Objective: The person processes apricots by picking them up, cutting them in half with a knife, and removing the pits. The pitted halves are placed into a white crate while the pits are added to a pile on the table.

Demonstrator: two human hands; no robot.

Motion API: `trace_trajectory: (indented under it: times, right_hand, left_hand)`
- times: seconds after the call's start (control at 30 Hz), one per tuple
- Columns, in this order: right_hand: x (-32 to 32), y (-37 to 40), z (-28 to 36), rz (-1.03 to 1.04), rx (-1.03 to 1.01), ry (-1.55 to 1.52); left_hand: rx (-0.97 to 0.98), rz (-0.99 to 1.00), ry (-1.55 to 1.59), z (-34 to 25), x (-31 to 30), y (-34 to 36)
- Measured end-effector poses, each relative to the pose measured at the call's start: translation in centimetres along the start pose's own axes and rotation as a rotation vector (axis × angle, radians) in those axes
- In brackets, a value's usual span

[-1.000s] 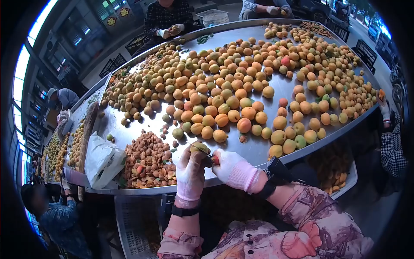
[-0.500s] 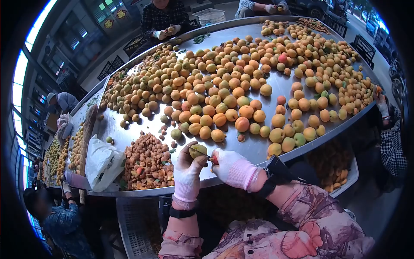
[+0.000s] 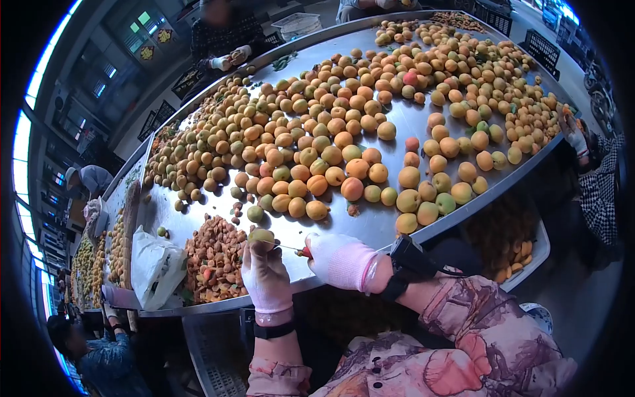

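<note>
My left hand (image 3: 266, 274), in a white glove with a pink cuff, grips a greenish-yellow apricot (image 3: 261, 235) at its fingertips. My right hand (image 3: 340, 260), gloved the same way, is closed round the red handle of a small knife (image 3: 305, 252). The thin blade points left, its tip close beside the apricot. Both hands are over the near edge of the metal table (image 3: 225, 198). Left of them lies a heap of brown apricot pits (image 3: 215, 258). Whole apricots (image 3: 317, 185) spread across the table beyond the hands.
A white plastic bag (image 3: 155, 264) lies beside the pits. Below the table edge stand a crate with apricot halves (image 3: 519, 255) and a white slatted crate (image 3: 215, 357). Other people work around the tables, one across from me (image 3: 225, 40) and one at right (image 3: 598, 185).
The blade, which was across the apricot, has come away from it. My left hand has shifted left and turned the apricot upward; the knife hand has moved slightly left. The whole view has shifted.
</note>
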State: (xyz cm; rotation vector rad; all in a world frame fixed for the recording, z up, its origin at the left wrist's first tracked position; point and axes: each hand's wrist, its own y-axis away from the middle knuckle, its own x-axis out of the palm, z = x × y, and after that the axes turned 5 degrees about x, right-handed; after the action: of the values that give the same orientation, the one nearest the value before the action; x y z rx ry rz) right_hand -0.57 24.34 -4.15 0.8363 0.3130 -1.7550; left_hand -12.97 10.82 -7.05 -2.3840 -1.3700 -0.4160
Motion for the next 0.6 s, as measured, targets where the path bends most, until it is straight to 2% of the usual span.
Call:
trace_trajectory:
  times: [0.07, 0.13, 0.2, 0.27, 0.33, 0.37, 0.4, 0.47, 0.6]
  right_hand:
    - [0.7, 0.1, -0.7, 0.046, 0.021, 0.048]
    - [1.5, -0.1, -1.5, -0.008, 0.04, 0.033]
    - [-0.8, 1.0, 0.4, -0.114, 0.021, -0.049]
    - [-0.1, 0.0, -0.4, -0.24, -0.057, -0.211]
    - [0.5, -0.7, -0.7, -0.399, -0.157, -0.44]
    - [0.7, -1.2, -0.6, -0.369, -0.104, -0.636]
    - [0.5, -1.3, -0.5, -0.496, -0.204, -0.557]
    - [0.2, -1.0, -0.2, -0.598, -0.201, -0.513]
    - [2.8, -2.5, -0.9, -0.614, -0.186, -0.505]
  left_hand:
    - [-0.011, -0.094, 0.279, -0.6, -0.8, -1.3]
    - [0.071, -0.045, 0.212, -1.8, -2.2, -2.4]
    - [-0.087, -0.008, 0.217, -1.5, -1.4, -1.9]
    - [-0.193, 0.036, 0.114, -1.1, -0.5, -0.4]
    - [-0.074, 0.133, -0.233, -0.1, -1.8, 0.0]
    - [-0.107, 0.151, -0.196, -0.8, -0.4, 0.5]
    - [-0.155, 0.196, -0.132, -0.5, 1.6, 0.8]
    - [-0.183, 0.197, -0.067, 0.5, 1.3, 1.2]
    - [-0.207, 0.308, -0.052, 0.8, 4.9, 2.1]
